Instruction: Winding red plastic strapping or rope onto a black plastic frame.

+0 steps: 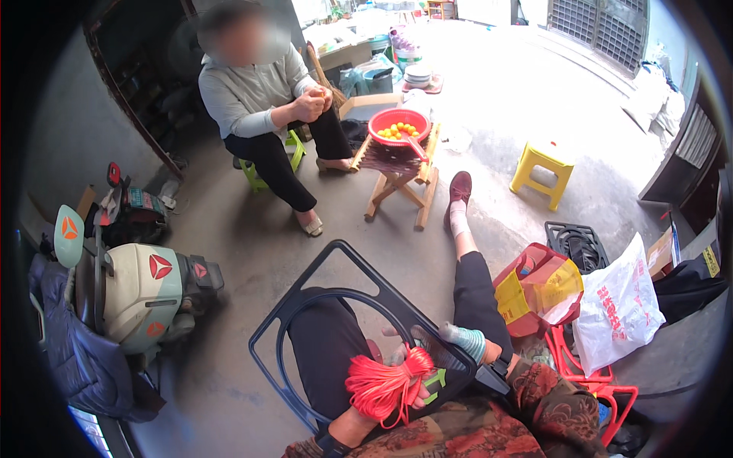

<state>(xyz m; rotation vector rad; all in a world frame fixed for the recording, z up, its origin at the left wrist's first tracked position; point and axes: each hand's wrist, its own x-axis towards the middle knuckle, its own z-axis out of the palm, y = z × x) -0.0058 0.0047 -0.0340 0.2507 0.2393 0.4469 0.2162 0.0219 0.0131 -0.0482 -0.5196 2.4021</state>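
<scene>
My left hand (418,391) is closed around a thick looped bundle of red cord (385,382), whose loops fan out to the left. Across my lap leans a black plastic frame (294,311), squarish with rounded corners and a large round opening. At its right edge, my right hand (464,341), in a grey and teal striped glove, is closed on the frame; its fingertips are partly hidden. Beneath the hands, a bit of bright green (435,384) shows through the frame.
Ahead, a person (256,99) sits on a green stool (256,177), hands together, beside a wooden folding stand (401,191) bearing a red basin (422,120) of orange fruit. A yellow stool (544,172) stands ahead right. A scooter (149,286) is at left; bags (617,305) lie right.
</scene>
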